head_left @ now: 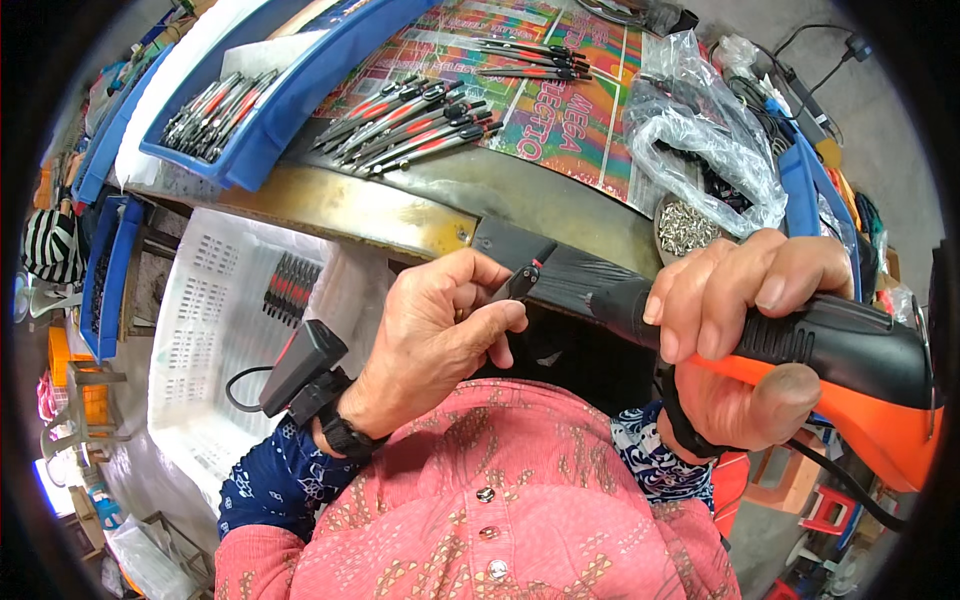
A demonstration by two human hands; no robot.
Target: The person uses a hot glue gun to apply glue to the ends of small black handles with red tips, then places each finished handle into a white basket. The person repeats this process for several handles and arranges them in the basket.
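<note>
My left hand [430, 315] is closed, thumb and fingers pinching a small black piece with a red bit at its end [524, 278]. That piece is seen nearly end-on, and the fingers hide part of it. In my right hand [745, 330] is a corded, orange-and-black electric screwdriver [850, 385], held level. Its black nose points left toward the pinched piece; the two are apart. Beyond my left hand, several pen-shaped black, grey and red pieces [410, 125] lie side by side on the table [560, 190].
More such pieces [525, 60] lie further back. A blue bin [250, 160] holds others at far left. Below it stands a white perforated basket [200, 330]. A bowl of small metal parts [688, 228] sits beside a clear plastic bag [710, 130], near my right hand.
</note>
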